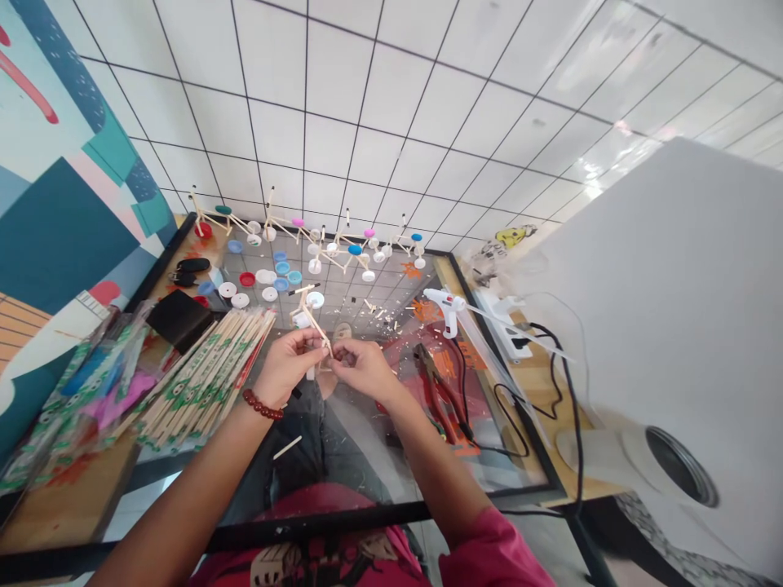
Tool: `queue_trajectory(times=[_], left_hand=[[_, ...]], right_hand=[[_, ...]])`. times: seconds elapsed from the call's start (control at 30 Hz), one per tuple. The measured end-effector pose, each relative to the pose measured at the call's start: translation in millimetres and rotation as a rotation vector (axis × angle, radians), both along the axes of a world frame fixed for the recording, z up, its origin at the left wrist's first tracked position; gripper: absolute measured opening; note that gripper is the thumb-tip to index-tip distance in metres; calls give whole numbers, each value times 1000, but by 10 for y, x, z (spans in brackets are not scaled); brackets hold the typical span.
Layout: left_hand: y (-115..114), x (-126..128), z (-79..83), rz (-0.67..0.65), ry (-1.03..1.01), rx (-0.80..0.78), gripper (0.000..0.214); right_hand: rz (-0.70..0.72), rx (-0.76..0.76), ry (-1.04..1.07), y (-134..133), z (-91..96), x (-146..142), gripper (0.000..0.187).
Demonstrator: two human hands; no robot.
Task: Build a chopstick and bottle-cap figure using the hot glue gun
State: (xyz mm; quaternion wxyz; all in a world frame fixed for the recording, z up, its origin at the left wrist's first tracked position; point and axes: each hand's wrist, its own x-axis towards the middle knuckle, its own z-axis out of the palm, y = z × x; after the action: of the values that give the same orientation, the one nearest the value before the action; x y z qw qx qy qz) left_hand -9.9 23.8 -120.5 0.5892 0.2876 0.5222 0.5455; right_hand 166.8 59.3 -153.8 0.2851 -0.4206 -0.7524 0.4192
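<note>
1. Stick model (311,314) sits pinched between both hands above the glass worktop (342,456).
2. Left hand (287,363) and right hand (362,367) each close fingertips on its sticks, seemingly steadying a joint.
3. Chopstick packs (196,379), pliers (437,383) and glue gun (446,306) lie within reach.
4. Finished models (318,240) line the far edge.

Seen from a head-mounted camera, a person's two bare forearms extend from the bottom of the frame, the left hand (287,363) and right hand (364,368) both without gloves or rings that can be made out. A bracelet of dark red round beads (263,405) circles the left wrist. A pink-red short sleeve (489,550) covers the right upper arm, and the matching pink-red shirt (318,562) carries a printed graphic in pale and dark tones, too cropped to read.
</note>
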Motion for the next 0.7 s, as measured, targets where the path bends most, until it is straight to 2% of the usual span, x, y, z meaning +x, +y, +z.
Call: queue_trajectory(times=[0.2,0.5,0.7], left_hand=[[4,-11,-25,10,16,-6,46],[21,-4,45,-33,-4,-36,49],[31,-13,72,-62,-7,-42,40]], right_hand=[[25,6,10,-6,22,-24,15],[36,-14,-14,3,61,-13,9],[47,-16,7,5,74,-18,7]])
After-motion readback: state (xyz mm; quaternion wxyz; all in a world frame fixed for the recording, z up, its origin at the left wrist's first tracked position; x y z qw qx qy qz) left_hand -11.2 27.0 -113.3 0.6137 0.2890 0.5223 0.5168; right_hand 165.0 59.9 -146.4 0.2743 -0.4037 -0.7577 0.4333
